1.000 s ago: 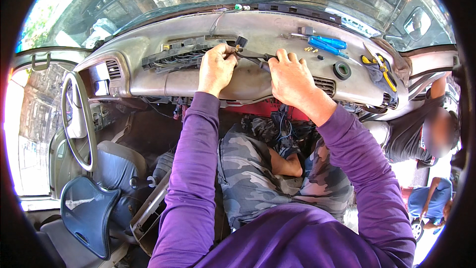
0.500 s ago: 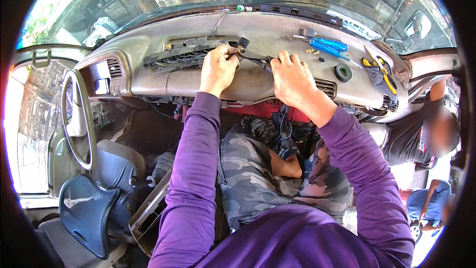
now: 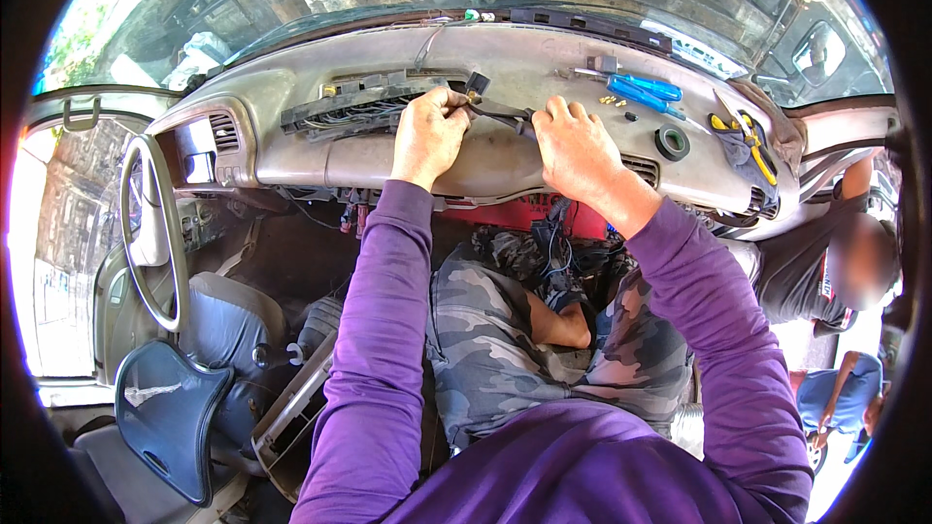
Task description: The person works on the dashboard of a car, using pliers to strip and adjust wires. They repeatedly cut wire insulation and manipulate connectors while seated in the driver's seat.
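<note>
On the car dashboard (image 3: 291,165), my left hand (image 3: 431,141) pinches a dark cable (image 3: 500,114) near a small black connector (image 3: 477,83). My right hand (image 3: 582,160) has its fingers curled round the same cable farther right. A long black plastic piece with bundled wires (image 3: 340,112) lies left of my left hand. To the right of my right hand are blue-handled screwdrivers (image 3: 646,92), small brass-coloured pieces (image 3: 612,100), a roll of dark tape (image 3: 672,142) and yellow-black pliers (image 3: 757,150). The cable's grip points are partly hidden by my fingers.
The steering wheel (image 3: 180,243) and a blue mesh back support (image 3: 170,427) are at the left. My camouflage-clad legs (image 3: 495,330) are below the dashboard, near hanging wires (image 3: 558,238). A person in a dark shirt (image 3: 806,262) and another in blue (image 3: 835,393) are at the right.
Both my hands have shifted slightly to the right, still holding the cable. The person in blue at the right has moved an arm a little.
</note>
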A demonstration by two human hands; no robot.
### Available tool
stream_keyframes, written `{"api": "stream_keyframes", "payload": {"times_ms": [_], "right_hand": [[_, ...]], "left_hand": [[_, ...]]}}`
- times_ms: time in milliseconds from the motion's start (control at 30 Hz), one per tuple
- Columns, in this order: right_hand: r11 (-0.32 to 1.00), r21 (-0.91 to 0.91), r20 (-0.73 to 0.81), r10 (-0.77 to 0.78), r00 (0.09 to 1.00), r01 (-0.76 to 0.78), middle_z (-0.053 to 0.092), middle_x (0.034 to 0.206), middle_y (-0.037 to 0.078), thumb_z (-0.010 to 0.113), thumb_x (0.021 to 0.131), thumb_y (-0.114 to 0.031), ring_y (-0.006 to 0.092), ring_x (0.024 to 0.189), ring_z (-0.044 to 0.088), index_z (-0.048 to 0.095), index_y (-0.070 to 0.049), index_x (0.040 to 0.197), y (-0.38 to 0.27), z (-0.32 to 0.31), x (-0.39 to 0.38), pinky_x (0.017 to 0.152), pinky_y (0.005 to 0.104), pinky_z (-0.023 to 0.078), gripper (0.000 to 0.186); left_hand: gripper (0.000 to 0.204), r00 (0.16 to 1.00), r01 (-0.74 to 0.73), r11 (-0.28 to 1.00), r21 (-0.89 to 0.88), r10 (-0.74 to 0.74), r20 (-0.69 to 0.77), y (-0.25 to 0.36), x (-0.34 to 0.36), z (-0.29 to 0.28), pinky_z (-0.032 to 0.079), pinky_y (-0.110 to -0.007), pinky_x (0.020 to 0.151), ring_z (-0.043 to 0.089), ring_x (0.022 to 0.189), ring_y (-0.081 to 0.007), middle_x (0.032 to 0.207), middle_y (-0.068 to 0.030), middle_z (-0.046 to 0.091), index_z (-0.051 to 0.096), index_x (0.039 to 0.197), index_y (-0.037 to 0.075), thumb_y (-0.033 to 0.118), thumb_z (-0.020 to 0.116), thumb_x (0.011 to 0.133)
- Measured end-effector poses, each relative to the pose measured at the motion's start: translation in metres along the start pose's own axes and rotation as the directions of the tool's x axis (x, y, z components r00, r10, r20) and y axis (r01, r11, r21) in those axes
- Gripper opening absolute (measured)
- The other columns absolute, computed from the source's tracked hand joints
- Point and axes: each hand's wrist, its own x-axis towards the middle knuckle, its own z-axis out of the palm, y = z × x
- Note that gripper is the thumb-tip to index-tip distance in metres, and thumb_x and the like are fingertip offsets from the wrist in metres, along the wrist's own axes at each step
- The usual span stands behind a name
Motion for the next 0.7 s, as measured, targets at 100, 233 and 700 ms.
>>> {"api": "stream_keyframes", "payload": {"times_ms": [100, 233, 700], "right_hand": [[1.000, 0.022, -0.003, -0.010, 1.000, 0.010, 0.061, 0.116, 0.018, 0.066, 0.089, -0.012, 0.0362, 0.109, 0.066, 0.066, -0.001, 0.109, 0.002, 0.001, 0.001, 0.088, 0.0501, 0.058, 0.023], [0.998, 0.056, -0.004, -0.026, 1.000, 0.026, 0.061, 0.117, 0.019, 0.066, 0.089, -0.012, 0.0364, 0.110, 0.066, 0.066, -0.001, 0.110, 0.007, 0.003, 0.003, 0.089, 0.0504, 0.058, 0.023], [0.994, 0.054, -0.064, 0.098, 0.993, -0.095, 0.061, 0.123, 0.016, 0.074, 0.094, -0.027, 0.0372, 0.122, 0.059, 0.067, -0.002, 0.113, 0.029, -0.010, -0.011, 0.100, 0.0562, 0.050, 0.032]], "left_hand": [[0.015, 1.000, 0.002, 1.000, -0.002, -0.002, -0.009, -0.003, 0.001, 0.000, 0.055, -0.029, 0.077, 0.071, 0.082, -0.0135, 0.092, -0.0102, 0.078, 0.073, 0.108, -0.005, 0.003, 0.068, 0.096], [0.018, 1.000, -0.009, 1.000, -0.009, 0.008, -0.021, -0.004, 0.000, -0.001, 0.056, -0.033, 0.079, 0.075, 0.085, -0.0203, 0.094, -0.0157, 0.079, 0.075, 0.107, -0.003, 0.008, 0.071, 0.092], [0.013, 1.000, -0.022, 1.000, -0.006, 0.022, -0.006, 0.002, 0.002, 0.000, 0.054, -0.027, 0.073, 0.068, 0.079, -0.0099, 0.089, -0.0073, 0.076, 0.072, 0.107, -0.004, 0.004, 0.071, 0.097]]}}
